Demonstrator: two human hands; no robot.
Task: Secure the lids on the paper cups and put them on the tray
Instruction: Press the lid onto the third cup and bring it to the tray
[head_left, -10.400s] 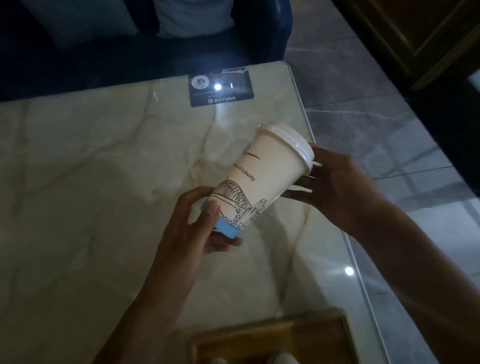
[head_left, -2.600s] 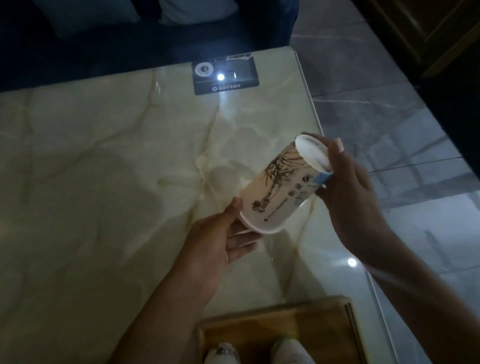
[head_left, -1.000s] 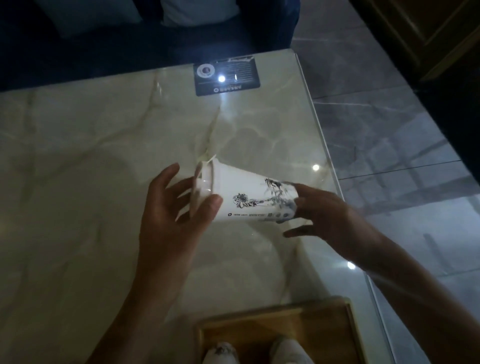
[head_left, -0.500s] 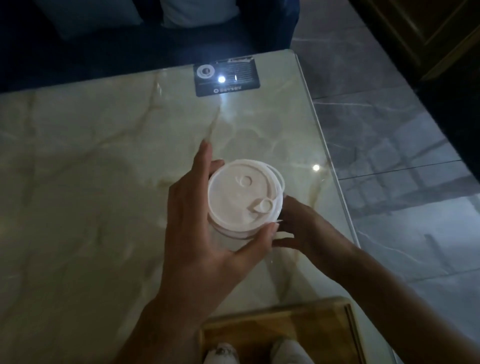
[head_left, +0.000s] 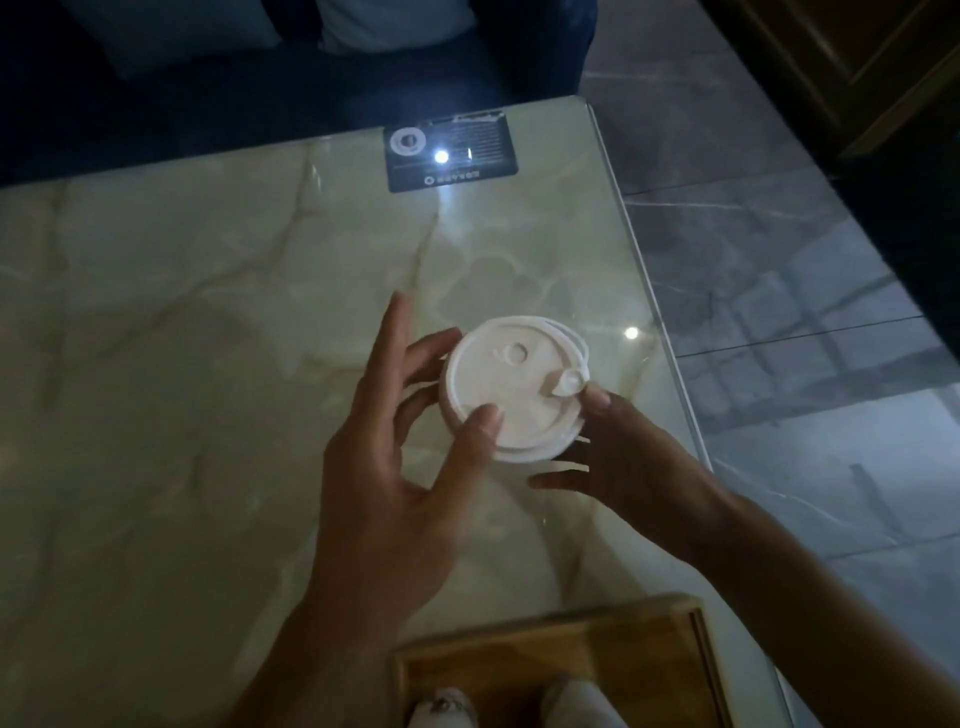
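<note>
A paper cup stands upright over the marble table, seen from above, so only its white plastic lid (head_left: 511, 387) shows; the lid has a small round dimple and a raised sip flap at its right. My left hand (head_left: 395, 467) curls around the cup's left side with the thumb on the lid's near rim and the index finger stretched out. My right hand (head_left: 618, 467) holds the cup's right side, its thumb at the lid's edge by the flap. The wooden tray (head_left: 649, 654) lies at the bottom edge with two lidded cups (head_left: 441, 709) partly cut off.
The glossy marble table (head_left: 182, 364) ends at a right edge beside my right hand, with grey floor tiles (head_left: 779, 312) beyond. A dark card (head_left: 452, 153) lies at the far edge. A dark sofa with pale cushions sits behind the table.
The cup went from lying sideways between my hands to standing upright with its lid facing up. Since half a second ago my left thumb has moved onto the lid's rim.
</note>
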